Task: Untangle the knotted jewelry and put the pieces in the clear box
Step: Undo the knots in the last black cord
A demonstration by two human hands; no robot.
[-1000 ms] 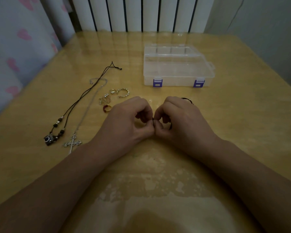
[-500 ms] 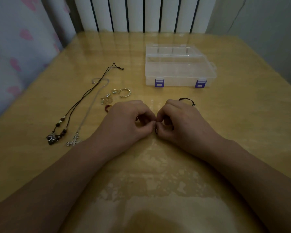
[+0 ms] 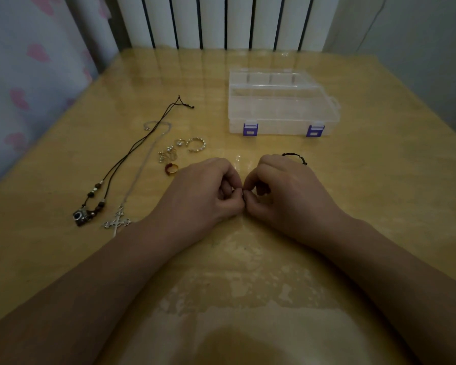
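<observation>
My left hand [image 3: 204, 192] and my right hand [image 3: 287, 191] meet at the middle of the table, fingertips pinching a thin black cord [image 3: 295, 155] between them; a loop of it shows beyond the right knuckles, the rest is hidden. The clear box [image 3: 282, 106] with purple latches stands closed behind the hands. To the left lie a black cord necklace with beads and a camera charm [image 3: 111, 177], a silver chain with a cross pendant [image 3: 117, 222], several silver rings [image 3: 187, 146] and a red-brown ring [image 3: 171, 169].
The yellow table [image 3: 379, 180] has a glossy cover with worn pale patches near me. A white radiator [image 3: 221, 22] stands behind the far edge, and a curtain with pink hearts [image 3: 19, 88] hangs at the left.
Both hands have stayed pressed together on the cord with small finger shifts. The cord loop beyond the right knuckles shows more than a second ago.
</observation>
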